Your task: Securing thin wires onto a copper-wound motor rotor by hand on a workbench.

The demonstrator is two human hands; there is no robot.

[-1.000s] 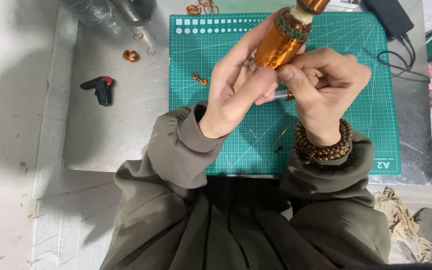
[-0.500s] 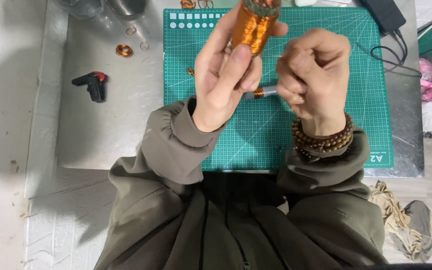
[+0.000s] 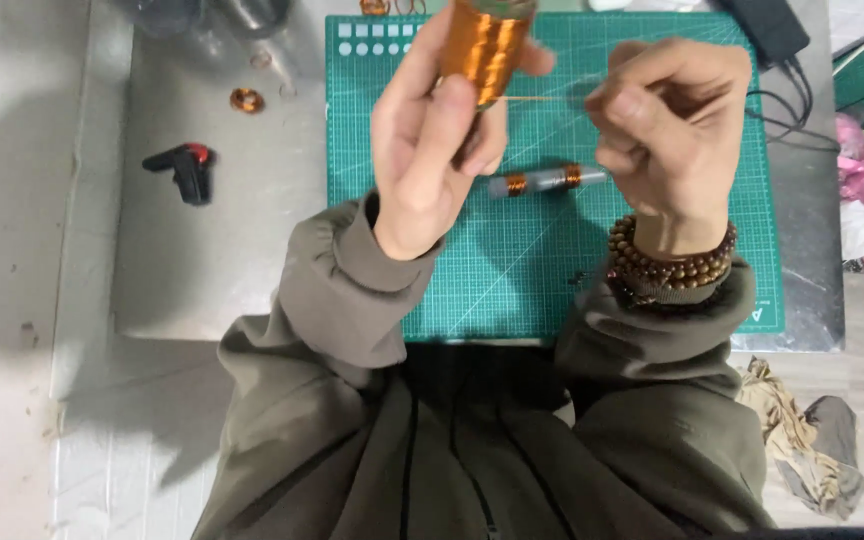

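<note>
Gripping the copper-wire spool (image 3: 484,45) at upper centre, the left hand (image 3: 432,140) fed a strand pinched by the right hand (image 3: 667,125), the wound tube (image 3: 547,181) lying finished-looking on the green mat (image 3: 552,270).

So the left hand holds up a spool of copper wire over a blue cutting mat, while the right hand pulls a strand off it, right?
Not quite: the cutting mat is green, not blue, as the head view shows. The rest holds: the left hand holds up the spool of copper wire, and the right hand pinches a thin strand drawn from it.
</note>
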